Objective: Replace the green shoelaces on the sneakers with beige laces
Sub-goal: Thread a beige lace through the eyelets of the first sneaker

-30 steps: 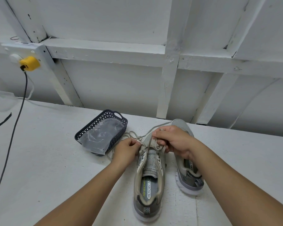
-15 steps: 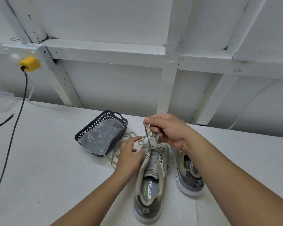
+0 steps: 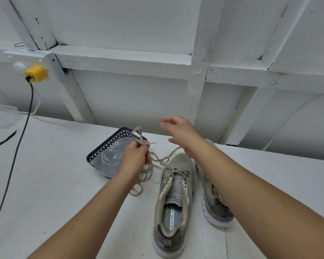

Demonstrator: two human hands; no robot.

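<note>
Two grey-beige sneakers stand side by side on the white table, heels toward me. The left sneaker (image 3: 173, 195) has a beige lace (image 3: 158, 161) threaded only through its lowest eyelets. The right sneaker (image 3: 220, 212) is partly hidden under my right forearm. My left hand (image 3: 136, 157) is closed on a loose bunch of that lace, with a loop sticking up above the fist and coils hanging below. My right hand (image 3: 178, 130) is raised above the shoes' toes and is blurred. One strand runs up toward its underside; I cannot tell if it grips the strand.
A dark blue mesh basket (image 3: 108, 144) holding a clear plastic bag (image 3: 110, 159) lies just left of my left hand. A yellow plug (image 3: 36, 73) sits in a wall socket, and its black cable (image 3: 13, 156) drapes across the table's left side. A white framed wall stands behind.
My right hand rose from the left sneaker's eyelets up and away, pulling lace out. My left hand left the shoe and gathered the loose lace beside the basket.
</note>
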